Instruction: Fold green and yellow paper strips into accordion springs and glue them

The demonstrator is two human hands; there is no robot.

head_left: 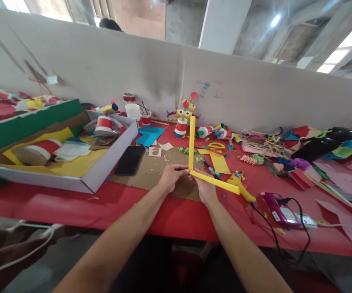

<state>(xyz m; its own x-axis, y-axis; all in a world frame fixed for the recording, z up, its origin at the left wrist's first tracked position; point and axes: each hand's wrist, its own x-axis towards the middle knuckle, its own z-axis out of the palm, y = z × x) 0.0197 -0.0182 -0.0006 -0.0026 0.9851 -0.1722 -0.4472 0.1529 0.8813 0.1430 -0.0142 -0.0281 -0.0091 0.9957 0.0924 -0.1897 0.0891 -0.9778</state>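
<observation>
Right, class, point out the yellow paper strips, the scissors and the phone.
yellow paper strips (192, 142), head view, middle of the upright strip.
scissors (216, 145), head view, yellow handles.
phone (129, 160), head view, middle of the dark screen.

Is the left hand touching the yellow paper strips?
Touching. The head view shows the left hand pinching the corner of the yellow paper strips, with the right hand holding it too.

Two yellow paper strips (192, 142) meet above a red table cover (72, 203). The phone (130, 160) is black, the scissors (215, 145) yellow-handled. The cups (103, 125) carry red and white bands.
</observation>
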